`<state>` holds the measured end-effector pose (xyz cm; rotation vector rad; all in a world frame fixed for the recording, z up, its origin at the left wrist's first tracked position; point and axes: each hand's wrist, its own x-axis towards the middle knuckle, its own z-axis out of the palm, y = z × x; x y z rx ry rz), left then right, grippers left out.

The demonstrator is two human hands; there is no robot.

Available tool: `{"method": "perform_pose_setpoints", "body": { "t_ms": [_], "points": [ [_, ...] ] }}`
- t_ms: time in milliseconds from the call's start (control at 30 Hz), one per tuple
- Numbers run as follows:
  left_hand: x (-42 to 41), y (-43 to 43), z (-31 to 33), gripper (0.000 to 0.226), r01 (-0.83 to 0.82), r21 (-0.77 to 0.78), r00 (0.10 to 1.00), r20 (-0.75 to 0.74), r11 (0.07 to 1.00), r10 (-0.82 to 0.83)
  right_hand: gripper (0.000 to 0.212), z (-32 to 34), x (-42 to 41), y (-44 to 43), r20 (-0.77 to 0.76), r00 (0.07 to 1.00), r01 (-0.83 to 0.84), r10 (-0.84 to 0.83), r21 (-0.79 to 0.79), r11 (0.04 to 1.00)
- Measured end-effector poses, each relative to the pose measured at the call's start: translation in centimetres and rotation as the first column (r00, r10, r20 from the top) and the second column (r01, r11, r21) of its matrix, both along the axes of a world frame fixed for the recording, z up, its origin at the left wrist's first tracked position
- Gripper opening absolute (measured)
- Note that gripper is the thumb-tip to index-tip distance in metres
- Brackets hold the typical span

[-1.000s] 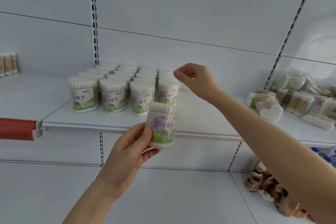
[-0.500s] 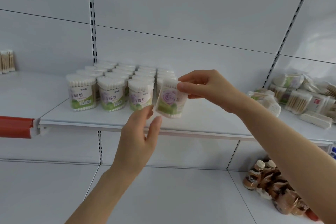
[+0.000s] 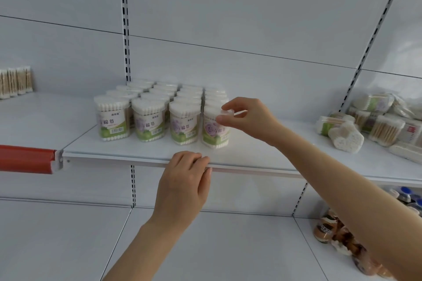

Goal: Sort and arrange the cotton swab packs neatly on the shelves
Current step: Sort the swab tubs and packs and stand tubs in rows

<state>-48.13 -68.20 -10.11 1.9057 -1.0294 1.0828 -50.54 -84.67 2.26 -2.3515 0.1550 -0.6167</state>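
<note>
The cotton swab pack [image 3: 214, 134] is being pinched at its lid by the right hand [image 3: 249, 118], thumb and fingertips clamped on it. It is standing upright on the shelf [image 3: 251, 155], at the right end of the front row of matching packs [image 3: 148, 121]. The left hand [image 3: 185, 187] is being rested on the shelf's front edge, fingers loosely bent, nothing held. Loose swab packs [image 3: 370, 125] are lying piled at the shelf's right end.

Person, two forearms showing bare from wrist to frame edge, left hand [image 3: 182, 187] and right hand [image 3: 249, 118] both showing uncovered, fingernails appearing short and plain, wrists showing bare skin
</note>
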Motion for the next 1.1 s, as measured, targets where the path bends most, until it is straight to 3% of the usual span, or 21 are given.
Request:
{"method": "perform_pose_setpoints", "body": {
  "t_ms": [300,533,867,1000,1100],
  "points": [
    [-0.2,0.1,0.3,0.027,-0.023,0.029,0.999,0.026,0.999,0.022,0.035,0.1,-0.1,-0.2,-0.027,0.999,-0.037,0.037,0.002,0.999],
    [-2.1,-2.1,1.7,0.030,0.012,0.063,0.999,0.050,0.998,-0.015,0.028,0.7,-2.0,-3.5,0.092,0.995,0.042,-0.042,-0.005,0.999],
    [-7.3,-15.2,5.2,0.038,0.282,0.141,0.955,-0.138,0.949,-0.263,0.024,2.2,-11.2,-19.6,0.162,0.929,0.348,-0.334,-0.072,0.935],
    [-9.7,-22.7,6.9,0.052,0.275,0.163,0.935,-0.273,0.947,-0.225,0.021,2.7,-14.8,-27.5,0.149,0.910,0.404,-0.387,-0.112,0.908],
    [-11.1,-28.6,8.3,0.066,0.173,0.271,0.935,-0.346,0.947,-0.072,0.021,2.9,-16.1,-31.5,0.133,0.917,0.395,-0.377,-0.155,0.906]
  ]
}}
